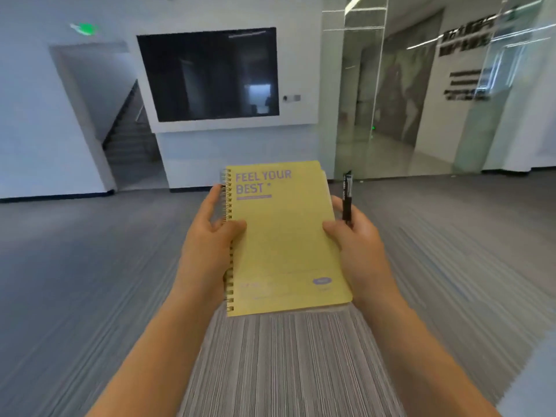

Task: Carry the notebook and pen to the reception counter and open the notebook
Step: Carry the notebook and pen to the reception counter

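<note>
A closed yellow spiral notebook [285,242] with "FEEL YOUR BEST" printed on its cover is held in front of me, above the floor. My left hand [207,236] grips its spiral edge, thumb on the cover. My right hand [358,242] grips the opposite edge with the thumb on the cover and also holds a black pen [347,195] upright between its fingers, just right of the notebook. No reception counter is visible.
Grey striped carpet [285,356] stretches ahead. A white wall with a large dark screen [207,75] faces me. A doorway to a staircase [126,136] opens at the left, and glass partitions [406,94] stand at the right.
</note>
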A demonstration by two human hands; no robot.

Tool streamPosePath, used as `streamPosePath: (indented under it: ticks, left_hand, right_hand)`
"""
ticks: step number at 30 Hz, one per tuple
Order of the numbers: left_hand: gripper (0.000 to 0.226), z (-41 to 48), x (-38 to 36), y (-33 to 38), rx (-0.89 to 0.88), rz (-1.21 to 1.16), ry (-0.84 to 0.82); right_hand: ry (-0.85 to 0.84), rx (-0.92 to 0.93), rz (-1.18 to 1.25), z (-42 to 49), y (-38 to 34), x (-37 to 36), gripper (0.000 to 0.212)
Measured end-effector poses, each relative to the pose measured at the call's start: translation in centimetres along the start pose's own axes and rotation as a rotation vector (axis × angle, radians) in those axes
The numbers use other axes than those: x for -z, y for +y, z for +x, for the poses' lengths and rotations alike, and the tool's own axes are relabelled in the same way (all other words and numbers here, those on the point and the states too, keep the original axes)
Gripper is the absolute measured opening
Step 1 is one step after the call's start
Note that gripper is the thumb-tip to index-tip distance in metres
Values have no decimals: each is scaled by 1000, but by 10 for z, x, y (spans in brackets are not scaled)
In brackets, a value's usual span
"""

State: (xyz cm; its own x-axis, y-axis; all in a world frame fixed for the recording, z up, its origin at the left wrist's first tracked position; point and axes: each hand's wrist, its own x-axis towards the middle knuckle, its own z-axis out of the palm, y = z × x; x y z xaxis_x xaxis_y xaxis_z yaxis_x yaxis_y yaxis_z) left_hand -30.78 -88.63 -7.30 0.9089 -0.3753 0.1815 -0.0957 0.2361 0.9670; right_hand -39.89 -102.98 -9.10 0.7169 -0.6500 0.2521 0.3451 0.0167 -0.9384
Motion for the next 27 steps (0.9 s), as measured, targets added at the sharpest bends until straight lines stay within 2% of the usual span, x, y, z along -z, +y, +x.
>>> streamPosePath:
  ticks: [8, 16, 20, 22, 27]
  left_hand:
    - [61, 191, -151, -55, 7, -51, -208]
    - [63, 344, -306, -121, 24, -85, -441]
    - [63, 414, -395, -146, 34, -114, -597]
    - [63, 452, -466, -156, 55, -138, -740]
    - [61, 477, -611, -180, 96, -189, -1023]
  right_hand:
    - [246, 63, -50, 190, 13, 92, 29]
    - [483, 111, -190, 340, 38, 196, 24]
    - [612, 141, -232, 409, 38, 250, 24]
    - [747, 182, -280, 450, 33, 293, 25]
    - [997, 245, -307, 490, 12, 388, 31]
